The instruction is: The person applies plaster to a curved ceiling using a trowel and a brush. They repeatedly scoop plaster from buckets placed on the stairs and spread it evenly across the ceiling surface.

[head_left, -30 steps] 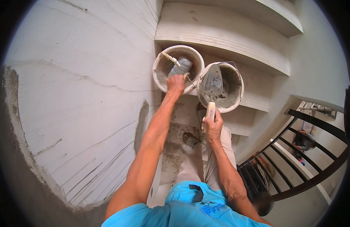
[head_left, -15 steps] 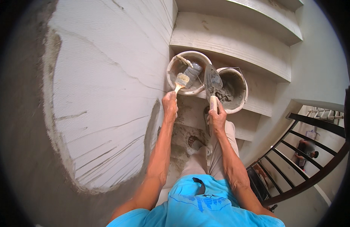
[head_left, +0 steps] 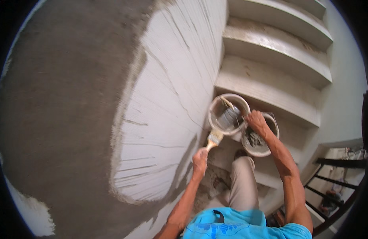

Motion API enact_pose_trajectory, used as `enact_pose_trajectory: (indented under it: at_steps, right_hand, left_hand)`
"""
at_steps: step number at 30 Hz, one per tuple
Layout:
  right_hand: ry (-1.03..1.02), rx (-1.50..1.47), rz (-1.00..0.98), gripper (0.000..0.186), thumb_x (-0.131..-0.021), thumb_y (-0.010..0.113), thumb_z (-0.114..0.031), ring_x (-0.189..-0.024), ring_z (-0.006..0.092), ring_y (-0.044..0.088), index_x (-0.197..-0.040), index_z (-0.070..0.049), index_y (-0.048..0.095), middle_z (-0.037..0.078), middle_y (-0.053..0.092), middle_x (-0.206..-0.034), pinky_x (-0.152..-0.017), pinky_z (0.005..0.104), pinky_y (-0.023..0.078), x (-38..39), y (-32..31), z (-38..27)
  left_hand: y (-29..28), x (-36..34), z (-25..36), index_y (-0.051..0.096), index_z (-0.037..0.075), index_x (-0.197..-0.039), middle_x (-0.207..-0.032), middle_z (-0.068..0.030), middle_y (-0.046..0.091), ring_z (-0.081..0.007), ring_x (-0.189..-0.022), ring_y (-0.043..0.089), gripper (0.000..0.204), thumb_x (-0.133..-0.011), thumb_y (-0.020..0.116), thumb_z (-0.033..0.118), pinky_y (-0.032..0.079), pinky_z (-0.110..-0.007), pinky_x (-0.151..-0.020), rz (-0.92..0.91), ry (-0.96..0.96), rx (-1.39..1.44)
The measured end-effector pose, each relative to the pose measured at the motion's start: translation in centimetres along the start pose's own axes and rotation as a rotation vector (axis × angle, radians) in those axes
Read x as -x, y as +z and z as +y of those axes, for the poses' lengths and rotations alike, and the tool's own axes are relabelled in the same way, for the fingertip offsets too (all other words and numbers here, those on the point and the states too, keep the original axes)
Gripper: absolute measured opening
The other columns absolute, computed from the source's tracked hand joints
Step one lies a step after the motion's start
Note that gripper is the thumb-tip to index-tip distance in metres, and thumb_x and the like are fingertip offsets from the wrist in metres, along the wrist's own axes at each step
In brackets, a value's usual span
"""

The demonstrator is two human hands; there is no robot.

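Observation:
My left hand (head_left: pixel 199 161) grips a paintbrush (head_left: pixel 214 138) with a pale wooden handle and dirty bristles, held between the wall and the buckets. My right hand (head_left: pixel 255 120) is closed at the adjoining rims of the two buckets; what it holds is hidden. The left bucket (head_left: pixel 215 118) contains a grey, bottle-like plastic object (head_left: pixel 229 116) and a pale stick-like piece. The right bucket (head_left: pixel 259 149) has grey mortar (head_left: pixel 255 139) in it; I cannot make out the trowel.
Pale stairs (head_left: pixel 267 83) rise ahead. The left wall has dark wet plaster (head_left: pixel 60 115) around a white scored patch (head_left: pixel 168 99). A dark railing (head_left: pixel 339 163) is at the right, with a partly hidden person (head_left: pixel 331 199) beyond. My trousered legs stand below the buckets.
My view has swung left toward the plastered wall. My left hand took the brush out and holds it lower. My right hand has moved up to the bucket rims; the trowel is no longer visible.

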State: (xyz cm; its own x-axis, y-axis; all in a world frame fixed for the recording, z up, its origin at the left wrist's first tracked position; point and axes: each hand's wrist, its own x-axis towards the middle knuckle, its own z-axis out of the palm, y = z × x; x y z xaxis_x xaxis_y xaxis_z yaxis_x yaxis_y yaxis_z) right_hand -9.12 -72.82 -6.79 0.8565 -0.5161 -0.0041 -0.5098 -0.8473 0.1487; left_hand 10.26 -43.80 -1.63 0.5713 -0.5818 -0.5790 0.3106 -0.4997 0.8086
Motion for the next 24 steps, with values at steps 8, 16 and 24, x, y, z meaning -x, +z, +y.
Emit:
enact_pose_trajectory:
  at_steps: [8,16,24]
  right_hand:
    - [0.021,-0.116,-0.111,0.014,-0.08,0.066,-0.019,-0.074,0.0261,0.073,-0.075,-0.014,0.078,0.01,0.073,-0.074,-0.064,0.04,0.058,-3.9,5.1,-1.9]
    - [0.017,-0.251,-0.132,0.014,-0.076,0.068,-0.02,-0.071,0.0299,0.073,-0.074,-0.009,0.077,0.014,0.072,-0.074,-0.065,0.0423,0.058,-4.6,5.3,-2.0]
    - [0.085,-0.257,-0.137,0.014,-0.078,0.068,-0.017,-0.074,0.0314,0.073,-0.078,-0.007,0.078,0.016,0.072,-0.076,-0.068,0.043,0.058,-3.7,5.5,-2.9]
  left_hand:
    - [-2.6,3.5,-3.4,0.068,0.001,-0.108,-0.07,0.0065,0.047,-0.0046,-0.061,0.041,0.032,-0.098,0.057,0.03,0.034,-0.025,-0.053,0.015,0.029,-0.045]
    - [-2.5,2.4,-4.0,0.068,0.002,-0.111,-0.068,0.0052,0.048,-0.0053,-0.057,0.042,0.034,-0.098,0.057,0.031,0.034,-0.026,-0.049,0.03,0.049,-0.079]
    - [-3.0,2.4,-2.8,0.069,0.001,-0.11,-0.069,0.0048,0.049,-0.0059,-0.062,0.043,0.034,-0.097,0.057,0.03,0.036,-0.027,-0.055,0.027,0.046,-0.036]
